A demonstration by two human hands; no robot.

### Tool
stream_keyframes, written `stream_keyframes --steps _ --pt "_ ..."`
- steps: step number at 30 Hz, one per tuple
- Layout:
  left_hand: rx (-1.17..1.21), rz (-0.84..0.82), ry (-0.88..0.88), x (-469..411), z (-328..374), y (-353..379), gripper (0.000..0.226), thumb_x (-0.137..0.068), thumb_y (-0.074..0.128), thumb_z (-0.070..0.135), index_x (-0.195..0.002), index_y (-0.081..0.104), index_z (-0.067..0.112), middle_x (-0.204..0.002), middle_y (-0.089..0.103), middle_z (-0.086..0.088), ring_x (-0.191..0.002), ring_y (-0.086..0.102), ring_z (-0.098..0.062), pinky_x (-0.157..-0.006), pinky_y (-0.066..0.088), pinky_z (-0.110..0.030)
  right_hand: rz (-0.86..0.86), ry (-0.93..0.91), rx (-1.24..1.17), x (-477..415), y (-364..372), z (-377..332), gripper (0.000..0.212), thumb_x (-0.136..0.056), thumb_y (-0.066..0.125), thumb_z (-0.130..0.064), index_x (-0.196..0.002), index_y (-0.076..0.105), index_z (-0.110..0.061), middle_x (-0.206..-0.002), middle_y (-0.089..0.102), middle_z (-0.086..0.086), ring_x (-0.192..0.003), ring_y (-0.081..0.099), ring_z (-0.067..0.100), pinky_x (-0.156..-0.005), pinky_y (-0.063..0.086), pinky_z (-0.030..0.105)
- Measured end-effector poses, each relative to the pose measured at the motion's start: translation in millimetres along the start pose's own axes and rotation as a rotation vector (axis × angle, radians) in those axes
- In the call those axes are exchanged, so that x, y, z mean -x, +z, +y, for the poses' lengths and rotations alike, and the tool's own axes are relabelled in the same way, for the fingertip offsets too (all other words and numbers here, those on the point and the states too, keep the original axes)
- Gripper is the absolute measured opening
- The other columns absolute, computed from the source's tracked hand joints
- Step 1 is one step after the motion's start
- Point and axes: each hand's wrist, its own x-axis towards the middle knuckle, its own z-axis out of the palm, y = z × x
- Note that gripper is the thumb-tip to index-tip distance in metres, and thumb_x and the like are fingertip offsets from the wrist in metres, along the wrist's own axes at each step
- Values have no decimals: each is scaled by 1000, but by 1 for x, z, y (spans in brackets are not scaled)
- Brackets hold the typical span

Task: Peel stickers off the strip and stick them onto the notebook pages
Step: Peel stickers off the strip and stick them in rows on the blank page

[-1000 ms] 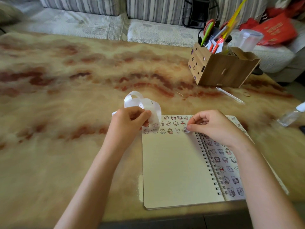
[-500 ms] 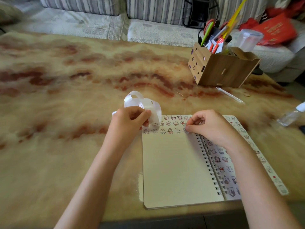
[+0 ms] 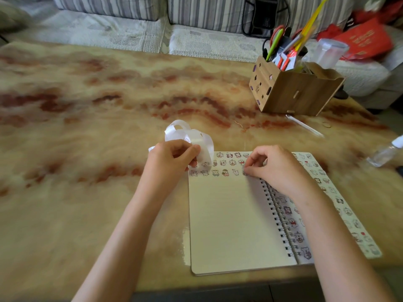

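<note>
- Head view: spiral notebook (image 3: 231, 221) lies open and flat at the near edge of the marbled table (image 3: 87, 149). Left page cream, mostly bare.
- Two rows of small cartoon stickers (image 3: 224, 167) run along the top of the left page; the right page (image 3: 309, 192) is covered with them in columns, partly hidden under the right forearm.
- Sticker strip (image 3: 192, 136), glossy white, curls in loose loops just beyond the notebook's top left corner; its loose end hangs down over the page's upper left stickers.
- Left hand (image 3: 172, 160): thumb and fingers pinched closed on the strip, held over the notebook's top left corner.
- Right hand (image 3: 277, 168): fingers curled, fingertips (image 3: 247, 170) pressed together and down on the left page at the right end of the second sticker row, near the spiral binding. Cannot tell whether a sticker sits under the tips.
- Wooden organiser box (image 3: 294, 92) stands at far right of the table, well apart from the notebook, filled with pens and scissors.
- Clear bottle (image 3: 386, 152) lies at the right edge.
- Striped sofa (image 3: 196, 16) behind the table.
</note>
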Motion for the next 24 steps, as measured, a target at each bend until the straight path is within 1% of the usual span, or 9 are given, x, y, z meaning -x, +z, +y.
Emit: stream_keyframes --steps 3,5,8,11,14,17,19,22,24 --pt "-10 1 1 0 0 0 21 -91 59 22 -79 73 9 -73 72 -3 -55 55 4 -55 39 -1 38 -10 22 -2 0 3 26 -73 80 -32 -88 59 -27 -87 50 -12 -75 49 4 -59 33 25" --pt "-12 1 -1 -1 0 0 21 -91 60 22 -79 73 10 -73 72 -3 -56 56 2 -56 40 -2 20 11 -20 -4 -1 6 33 -72 81 -33 -93 56 -28 -90 49 -14 -77 48 1 -63 35 26" --pt "-8 -1 -7 -1 -1 0 21 -90 59 23 -79 73 11 -73 72 -2 -59 57 1 -57 41 -3 -29 29 -100 -7 1 13 23 -77 77 -29 -93 59 -25 -94 48 -13 -78 46 -2 -65 34 21" --pt "-4 -1 -6 -1 -1 0 22 -90 59 23 -78 73 11 -72 72 -2 -58 57 2 -58 42 -3 -35 23 -108 -8 2 16 14 -84 70 -26 -94 61 -25 -95 48 -13 -79 47 -1 -65 33 19" --pt "-2 1 -5 -1 -1 0 21 -90 59 22 -78 73 10 -72 72 -3 -58 58 2 -58 42 -3 -33 15 -103 -9 0 17 12 -85 68 -29 -94 61 -25 -97 49 -11 -78 47 -1 -64 33 18" --pt "-4 1 -6 -1 0 1 21 -90 59 22 -79 73 10 -73 72 -3 -57 56 3 -56 40 -2 -57 21 -148 -7 -2 17 24 -78 74 -39 -93 62 -25 -96 50 -10 -78 47 1 -63 32 20" --pt "-3 4 -5 0 0 1 22 -91 59 22 -79 72 9 -73 72 -3 -56 55 3 -55 39 -1 -64 24 -164 -6 -2 16 28 -74 78 -37 -93 61 -25 -95 49 -11 -79 48 1 -65 33 20" --pt "1 5 -2 -1 1 0 22 -91 59 21 -78 72 9 -73 71 -5 -56 54 2 -55 39 -1 -31 19 -129 -9 1 17 18 -80 74 -31 -91 61 -25 -94 48 -13 -79 48 2 -66 34 20" --pt "7 5 3 0 1 1 22 -91 59 21 -77 72 10 -72 71 -6 -56 54 1 -55 39 -2 -19 14 -126 -9 2 18 12 -84 71 -28 -91 62 -24 -93 49 -12 -76 47 0 -64 33 20"
